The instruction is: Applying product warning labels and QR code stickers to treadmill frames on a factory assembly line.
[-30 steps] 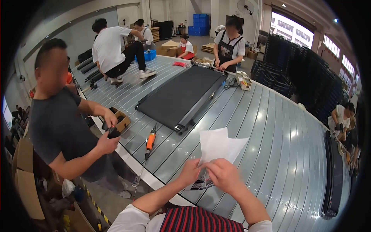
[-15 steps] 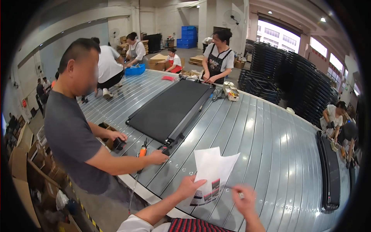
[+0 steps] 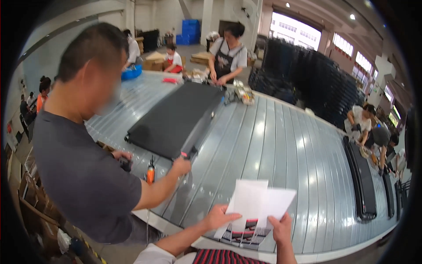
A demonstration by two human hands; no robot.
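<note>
Several white paper sheets (image 3: 248, 198) with dark and red printed pictures along their lower part are spread in a fan above the metal table. My left hand (image 3: 220, 217) pinches their left side, thumb across the top. On the right side, my right hand (image 3: 281, 226) grips the sheets between thumb and curled fingers. Left of the papers, a co-worker's hand (image 3: 181, 166) touches the near corner of a flat black treadmill (image 3: 176, 119) lying on the table. Beside that arm stands an orange power screwdriver (image 3: 150, 174) with a cable.
The slatted metal table (image 3: 263, 145) spreads out ahead. A co-worker in a grey shirt (image 3: 79, 171) leans in close at my left. Another, in an apron (image 3: 228, 57), works at the treadmill's far end. More black units (image 3: 360, 180) lie at the right; dark frames (image 3: 303, 75) are stacked behind.
My right hand, apart from the papers before, now holds their right side. The sheets are fanned wider. The co-worker at left has leaned closer, and my view has turned slightly right.
</note>
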